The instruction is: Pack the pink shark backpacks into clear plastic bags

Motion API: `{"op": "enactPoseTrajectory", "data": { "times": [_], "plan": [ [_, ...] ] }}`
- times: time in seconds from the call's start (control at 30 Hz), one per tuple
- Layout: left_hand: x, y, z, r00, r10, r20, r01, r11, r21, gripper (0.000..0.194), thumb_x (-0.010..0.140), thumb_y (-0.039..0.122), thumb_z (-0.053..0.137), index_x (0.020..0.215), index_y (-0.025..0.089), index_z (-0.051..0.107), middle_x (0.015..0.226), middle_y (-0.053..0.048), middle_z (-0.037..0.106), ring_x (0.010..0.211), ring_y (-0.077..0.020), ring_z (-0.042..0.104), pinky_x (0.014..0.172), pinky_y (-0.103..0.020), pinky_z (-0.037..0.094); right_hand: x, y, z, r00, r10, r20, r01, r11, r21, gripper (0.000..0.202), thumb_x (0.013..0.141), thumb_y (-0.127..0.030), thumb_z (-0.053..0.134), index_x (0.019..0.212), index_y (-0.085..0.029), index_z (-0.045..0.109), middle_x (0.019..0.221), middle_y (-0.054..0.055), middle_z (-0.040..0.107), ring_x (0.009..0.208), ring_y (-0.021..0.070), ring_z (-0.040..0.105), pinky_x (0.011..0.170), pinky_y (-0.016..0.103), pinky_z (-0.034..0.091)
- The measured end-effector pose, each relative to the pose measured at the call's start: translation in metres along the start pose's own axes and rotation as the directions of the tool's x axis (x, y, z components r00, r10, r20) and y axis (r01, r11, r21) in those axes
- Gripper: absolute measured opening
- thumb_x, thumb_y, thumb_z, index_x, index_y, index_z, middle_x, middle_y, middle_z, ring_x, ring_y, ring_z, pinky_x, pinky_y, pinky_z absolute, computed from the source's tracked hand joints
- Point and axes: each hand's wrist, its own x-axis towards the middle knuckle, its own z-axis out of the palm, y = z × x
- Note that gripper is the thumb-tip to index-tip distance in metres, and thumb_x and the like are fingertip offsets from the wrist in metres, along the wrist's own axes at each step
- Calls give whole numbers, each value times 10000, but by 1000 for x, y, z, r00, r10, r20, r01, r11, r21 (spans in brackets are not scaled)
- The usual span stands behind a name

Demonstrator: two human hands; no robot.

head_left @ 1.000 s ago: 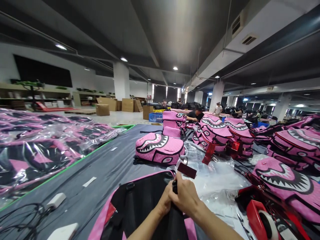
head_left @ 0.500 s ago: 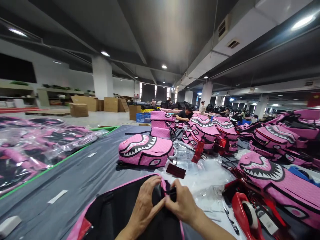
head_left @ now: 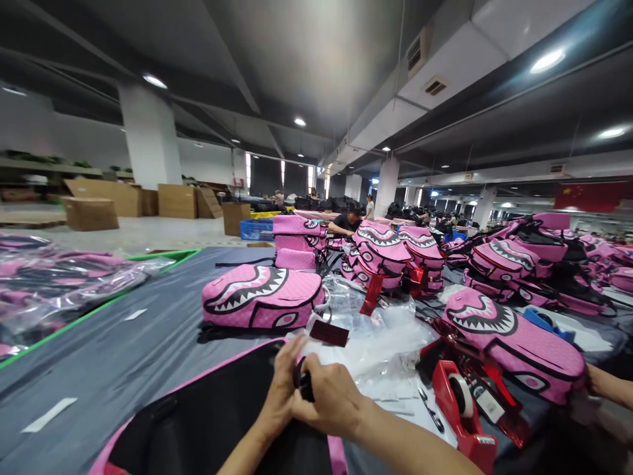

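Note:
A backpack [head_left: 212,402] lies in front of me with its black side up and pink trim around the edge. At its top end my left hand [head_left: 281,386] is closed on the edge, fingers pointing up. Close against it, my right hand [head_left: 331,396] pinches a dark black piece, perhaps a strap or loop; the fingers hide most of it. Just beyond my hands lies a dark red card [head_left: 329,333] on clear plastic bags [head_left: 380,343]. Past that, to the left, a pink backpack [head_left: 264,297] with a shark-mouth print lies flat.
A red tape dispenser [head_left: 462,415] and black scissors [head_left: 431,409] lie to the right. Beyond them is another pink shark backpack [head_left: 519,343], with another person's hand [head_left: 608,382] at its end. Plastic-wrapped bags [head_left: 74,290] lie left behind a green edge [head_left: 119,302]. Stacked backpacks [head_left: 380,254] stand ahead.
The view has turned to the right. My right hand has curled over the black piece and the pink trim between my fingers is now covered. Another person's hand has come into view at right.

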Motion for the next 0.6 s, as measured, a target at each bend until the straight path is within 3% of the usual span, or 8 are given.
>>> {"op": "enactPoseTrajectory", "data": {
  "times": [0.07, 0.13, 0.23, 0.33, 0.47, 0.6],
  "plan": [
    [-3, 0, -1, 974, 163, 159, -165, 986, -3, 574, 888, 341, 580, 1452, 267, 497, 1461, -152, 532, 1349, -321, 537, 1054, -487, 536, 4, 7, -4, 998, 57, -15, -56, 997, 50, 325, 837, -307, 582, 1129, -194, 495, 866, 64, 737, 728, 251, 709, 621, 288, 437],
    [6, 4, -9, 936, 239, 259, -250, 968, 9, 467, 914, 247, 537, 1379, 240, 570, 1343, -143, 624, 1253, -285, 602, 1037, -449, 543, 7, 12, -9, 997, 68, -33, -64, 991, 116, 297, 827, -307, 597, 1086, -208, 495, 829, 39, 705, 711, 234, 680, 611, 278, 400],
    [30, 13, -29, 846, 286, 450, -351, 934, 66, 378, 911, 142, 525, 1239, 269, 663, 1116, -59, 727, 1097, -228, 660, 1090, -445, 488, 11, 19, -16, 997, 67, -45, -48, 944, 326, 256, 792, -313, 644, 969, -230, 477, 743, -20, 612, 651, 175, 591, 594, 257, 356],
    [47, 20, -49, 751, 256, 609, -445, 877, 180, 345, 937, 140, 543, 1247, 263, 633, 1098, -44, 739, 1010, -214, 675, 997, -412, 520, 14, 26, -15, 993, 117, -13, -88, 808, 583, 311, 770, -388, 697, 887, -237, 452, 683, -60, 520, 607, 128, 503, 565, 234, 337],
    [48, 28, -63, 772, 133, 622, -435, 824, 363, 371, 953, 105, 501, 1289, 241, 577, 1194, -69, 712, 1072, -219, 654, 944, -373, 522, 19, 38, -11, 992, 96, 79, -123, 655, 746, 434, 750, -526, 730, 924, -236, 459, 678, -66, 519, 558, 115, 476, 508, 227, 324],
    [46, 36, -62, 813, 4, 582, -342, 813, 471, 296, 908, 91, 523, 1162, 205, 627, 1089, -87, 702, 1055, -258, 628, 995, -442, 477, 23, 41, -10, 997, 52, 49, -71, 652, 754, 417, 765, -496, 732, 942, -231, 463, 692, -59, 533, 583, 121, 487, 535, 236, 341]
  ]
}}
